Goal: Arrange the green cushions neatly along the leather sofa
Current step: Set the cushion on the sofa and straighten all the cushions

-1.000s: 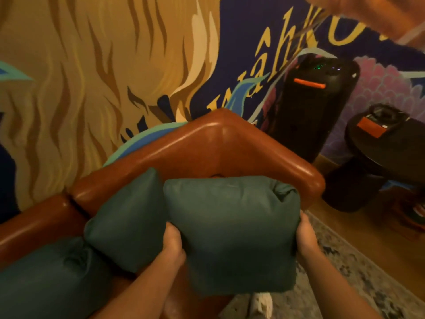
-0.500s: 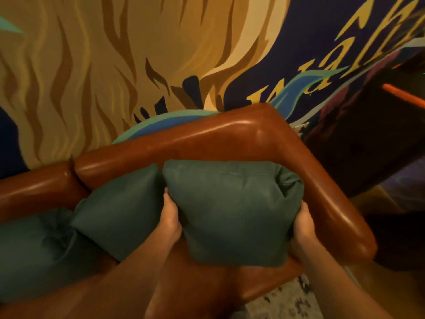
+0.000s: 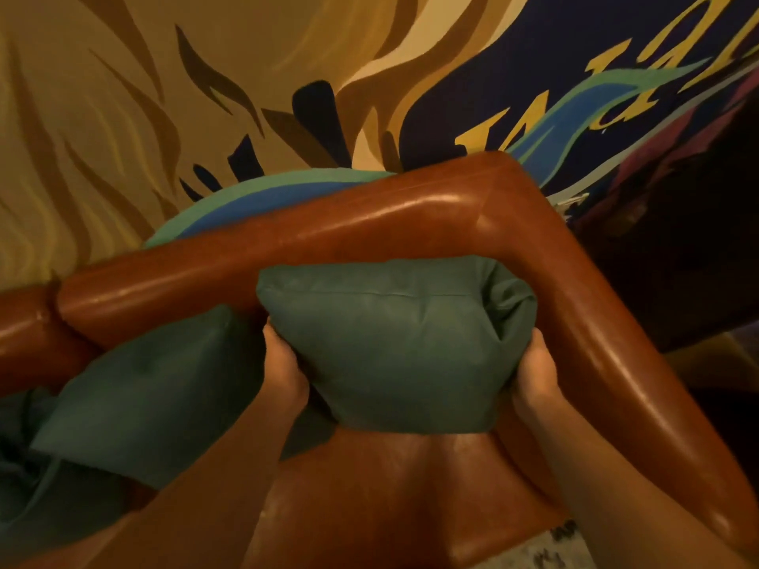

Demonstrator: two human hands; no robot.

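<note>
A green cushion (image 3: 394, 342) sits in the corner of the brown leather sofa (image 3: 369, 223), pressed against the backrest and the right armrest. My left hand (image 3: 283, 363) grips its left side and my right hand (image 3: 534, 371) grips its right side. A second green cushion (image 3: 156, 396) leans on the backrest just to the left, touching the first one. A third green cushion (image 3: 24, 466) lies at the far left edge, partly cut off.
A painted mural wall (image 3: 164, 96) rises right behind the sofa. A dark object (image 3: 677, 260) stands beyond the right armrest. A strip of patterned rug (image 3: 566, 544) shows at the bottom right.
Both hands have pushed the held cushion back and down into the sofa corner. The view has come closer and swung left, so the black speakers have left the frame.
</note>
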